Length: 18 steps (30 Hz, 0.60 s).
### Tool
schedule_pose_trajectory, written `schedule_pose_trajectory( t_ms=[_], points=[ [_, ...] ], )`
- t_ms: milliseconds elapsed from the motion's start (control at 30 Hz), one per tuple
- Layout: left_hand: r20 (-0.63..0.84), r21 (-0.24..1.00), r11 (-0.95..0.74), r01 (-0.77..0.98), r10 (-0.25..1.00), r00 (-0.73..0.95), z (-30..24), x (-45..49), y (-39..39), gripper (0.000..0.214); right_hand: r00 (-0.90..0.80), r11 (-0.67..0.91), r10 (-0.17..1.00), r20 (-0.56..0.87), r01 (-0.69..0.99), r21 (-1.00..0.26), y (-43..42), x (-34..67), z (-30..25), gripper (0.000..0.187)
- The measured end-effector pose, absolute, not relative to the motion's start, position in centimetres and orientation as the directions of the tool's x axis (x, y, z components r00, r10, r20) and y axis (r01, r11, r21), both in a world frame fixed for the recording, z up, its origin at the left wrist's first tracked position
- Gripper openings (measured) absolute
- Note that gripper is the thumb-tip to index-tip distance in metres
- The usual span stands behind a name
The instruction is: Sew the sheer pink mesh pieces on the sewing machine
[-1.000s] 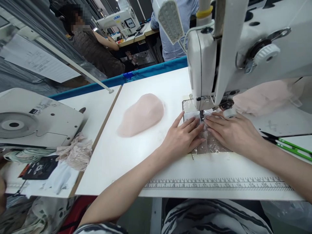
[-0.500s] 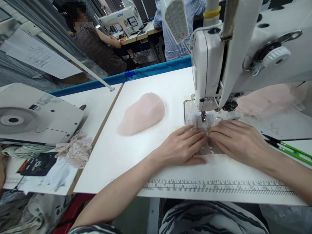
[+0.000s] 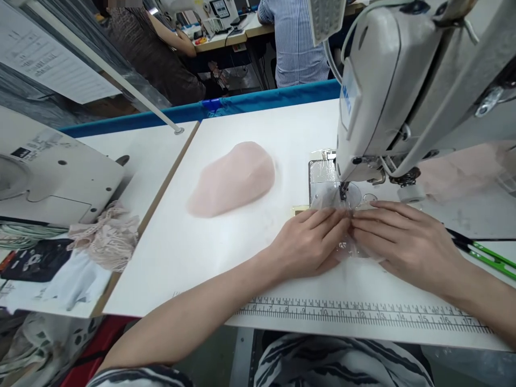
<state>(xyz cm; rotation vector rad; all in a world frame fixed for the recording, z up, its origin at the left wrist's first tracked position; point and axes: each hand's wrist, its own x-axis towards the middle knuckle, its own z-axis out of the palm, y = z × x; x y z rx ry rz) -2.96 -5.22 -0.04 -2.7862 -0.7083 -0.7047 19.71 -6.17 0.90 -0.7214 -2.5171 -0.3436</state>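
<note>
Both hands are at the needle of a white sewing machine [image 3: 368, 91]. Sheer, see-through fabric [image 3: 326, 199] runs beneath the presser foot [image 3: 343, 191] and down between my hands. My left hand [image 3: 312, 239] has its fingers curled together on the fabric just left of the foot, with the thumb low at the fabric's edge. From the other side my right hand [image 3: 403, 244] pinches the fabric, its fingertips meeting the left ones. The fingers hide part of the cloth. A pale pink fabric piece [image 3: 234, 180] lies flat on the table to the left.
More pink fabric [image 3: 463, 169] lies under the machine arm. Green-handled thread snips [image 3: 489, 258] rest right of my right hand. A printed ruler [image 3: 322, 312] runs along the front edge. Pink yarn [image 3: 110, 236] and another machine [image 3: 52, 166] stand left. Two people are beyond the blue-edged table.
The view has shifted closer to the machine. My hands have drawn together at the foot, and the left fingers are more curled. A crumpled bit of sheer fabric now shows left of the foot.
</note>
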Motion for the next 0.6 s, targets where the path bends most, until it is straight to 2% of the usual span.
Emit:
schedule_pose_trajectory(
  t_ms=[133,300,600],
  points=[
    [0.430,-0.089,-0.853,0.515,0.433,0.792,-0.17,-3.09,-5.51,0.037,-0.746,0.840,0.418,0.518,0.535,0.093,-6.15,19.86,1.12,0.024],
    [0.424,-0.149,-0.845,0.514,0.415,0.805,-0.25,-3.12,-5.74,0.032,-0.747,0.840,0.416,0.518,0.534,0.095,-6.18,19.86,1.14,0.027],
    [0.410,-0.157,-0.841,0.518,0.422,0.809,-0.48,-3.18,-5.70,0.032,-0.739,0.839,0.422,0.525,0.538,0.084,-6.07,19.73,1.23,0.032]
  ],
)
